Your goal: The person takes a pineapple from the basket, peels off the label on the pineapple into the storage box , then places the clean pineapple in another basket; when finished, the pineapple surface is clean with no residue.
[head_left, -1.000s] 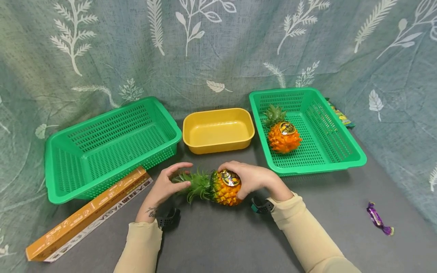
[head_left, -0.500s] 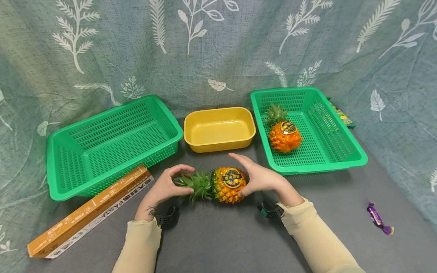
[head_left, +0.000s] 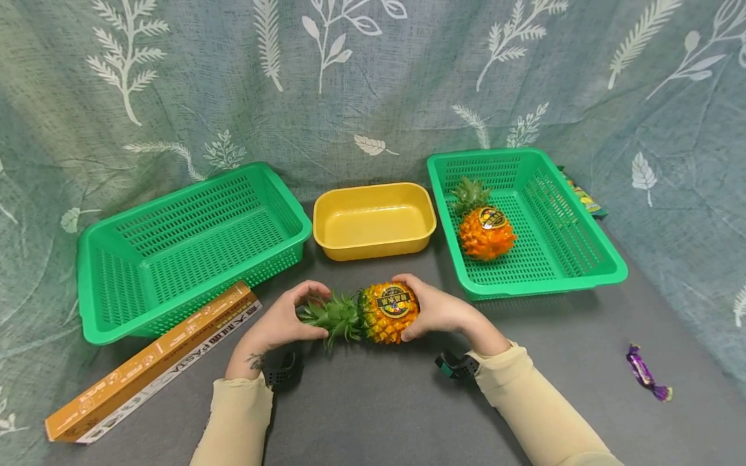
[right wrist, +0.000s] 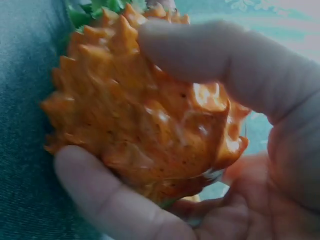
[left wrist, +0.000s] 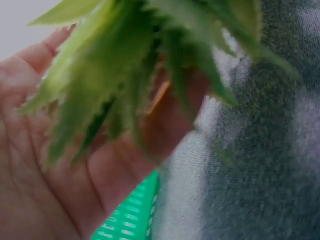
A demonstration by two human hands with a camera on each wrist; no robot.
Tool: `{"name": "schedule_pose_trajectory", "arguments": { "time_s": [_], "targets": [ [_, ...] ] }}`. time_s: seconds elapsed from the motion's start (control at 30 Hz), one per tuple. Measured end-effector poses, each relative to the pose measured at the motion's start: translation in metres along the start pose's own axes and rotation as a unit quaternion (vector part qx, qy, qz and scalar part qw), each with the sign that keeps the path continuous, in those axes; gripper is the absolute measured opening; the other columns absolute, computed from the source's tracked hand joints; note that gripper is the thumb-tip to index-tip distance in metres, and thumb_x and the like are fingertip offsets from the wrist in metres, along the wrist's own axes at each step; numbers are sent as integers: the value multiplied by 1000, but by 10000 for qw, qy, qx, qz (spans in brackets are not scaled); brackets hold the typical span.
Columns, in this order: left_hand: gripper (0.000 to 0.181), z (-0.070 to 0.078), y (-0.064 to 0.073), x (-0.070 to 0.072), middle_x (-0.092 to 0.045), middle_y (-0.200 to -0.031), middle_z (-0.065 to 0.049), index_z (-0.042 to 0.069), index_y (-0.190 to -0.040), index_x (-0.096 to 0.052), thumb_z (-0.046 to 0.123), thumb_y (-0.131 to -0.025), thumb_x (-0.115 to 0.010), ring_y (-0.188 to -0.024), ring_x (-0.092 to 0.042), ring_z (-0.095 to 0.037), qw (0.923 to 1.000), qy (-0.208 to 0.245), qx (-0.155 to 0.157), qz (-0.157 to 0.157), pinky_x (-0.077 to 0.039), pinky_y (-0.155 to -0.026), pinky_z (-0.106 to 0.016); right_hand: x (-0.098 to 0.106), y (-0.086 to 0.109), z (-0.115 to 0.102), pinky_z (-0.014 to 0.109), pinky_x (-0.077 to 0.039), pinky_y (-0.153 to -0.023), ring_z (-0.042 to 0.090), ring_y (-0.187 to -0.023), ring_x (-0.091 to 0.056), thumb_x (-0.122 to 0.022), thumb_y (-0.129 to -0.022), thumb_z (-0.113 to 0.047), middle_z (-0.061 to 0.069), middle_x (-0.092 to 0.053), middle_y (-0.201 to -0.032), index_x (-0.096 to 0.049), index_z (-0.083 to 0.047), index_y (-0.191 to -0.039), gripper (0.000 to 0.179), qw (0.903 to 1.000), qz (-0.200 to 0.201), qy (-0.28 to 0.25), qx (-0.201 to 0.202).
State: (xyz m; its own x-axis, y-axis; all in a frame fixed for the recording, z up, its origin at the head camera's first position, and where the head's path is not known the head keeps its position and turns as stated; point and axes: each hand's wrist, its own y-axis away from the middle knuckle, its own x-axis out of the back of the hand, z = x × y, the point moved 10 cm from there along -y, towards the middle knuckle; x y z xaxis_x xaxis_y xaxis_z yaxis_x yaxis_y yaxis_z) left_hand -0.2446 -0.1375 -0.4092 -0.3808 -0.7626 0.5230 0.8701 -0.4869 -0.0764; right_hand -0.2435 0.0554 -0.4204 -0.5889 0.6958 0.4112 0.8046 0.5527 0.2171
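My left hand (head_left: 291,315) curves round the leafy end of a pineapple (head_left: 379,317), thumb on the near side and fingers on the far side, while my right hand (head_left: 437,307) grips its rounded orange end between thumb and fingers. The pineapple lies on its side across the grey table (head_left: 361,414), leaves toward my left, with a dark label (head_left: 394,301) facing up. My left wrist view shows the leaves spread, blurred, in front of my palm; how firmly I hold them I cannot tell. In my right wrist view the digits lie on opposite sides of the knobbly body. Beyond my hands stands a yellow tub (head_left: 373,249), between two green baskets. The left basket (head_left: 204,252) sits at an angle, and a long orange-and-white box (head_left: 154,366) marked PASTA lies slanted just beside its front. In the right basket (head_left: 536,285) is a second pineapple (head_left: 486,236), leaves toward the back. A green packet (head_left: 590,199) shows partly from behind that basket's right side. Nearer me, well apart on the right, lies a purple wrapped sweet (head_left: 641,367). A leaf-patterned curtain (head_left: 373,110) hangs behind everything.
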Motion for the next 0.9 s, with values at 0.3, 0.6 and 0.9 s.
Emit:
{"name": "schedule_pose_trajectory", "arguments": {
  "time_s": [0.3, 0.6, 0.9],
  "targets": [
    [57, -3, -1, 20, -55, -113, -20, -1, -123, -50, -5, -71, -74, -98, -52, -28, 9918, -229, 37, 1255, -42, -83, -44, 15, -8, 2, 30, -51, -67, 30, -95, -56, -73, -66, 5, 22, -39, -130, -33, -6, -137, 82, 9941, 869, -575, 298],
    [47, -15, 0, 27, -52, -120, -18, 0, -120, -53, 6, -78, -72, -107, -48, -31, 9781, -135, 712, 1950, -41, -85, -42, 25, -13, 7, 31, -52, -62, 34, -97, -60, -68, -73, 9, 22, -39, -132, -39, -4, -131, 66, 9780, 1659, -1215, 361],
    [40, -22, 0, 26, -52, -120, -16, 2, -119, -55, 9, -82, -69, -105, -49, -27, 9715, 153, 1027, 2132, -43, -80, -34, 30, -8, 5, 48, -50, -82, 39, -115, -49, -67, -76, 1, 20, -39, -134, -39, -3, -130, 61, 9764, 1896, -977, 328]
  ]
}}
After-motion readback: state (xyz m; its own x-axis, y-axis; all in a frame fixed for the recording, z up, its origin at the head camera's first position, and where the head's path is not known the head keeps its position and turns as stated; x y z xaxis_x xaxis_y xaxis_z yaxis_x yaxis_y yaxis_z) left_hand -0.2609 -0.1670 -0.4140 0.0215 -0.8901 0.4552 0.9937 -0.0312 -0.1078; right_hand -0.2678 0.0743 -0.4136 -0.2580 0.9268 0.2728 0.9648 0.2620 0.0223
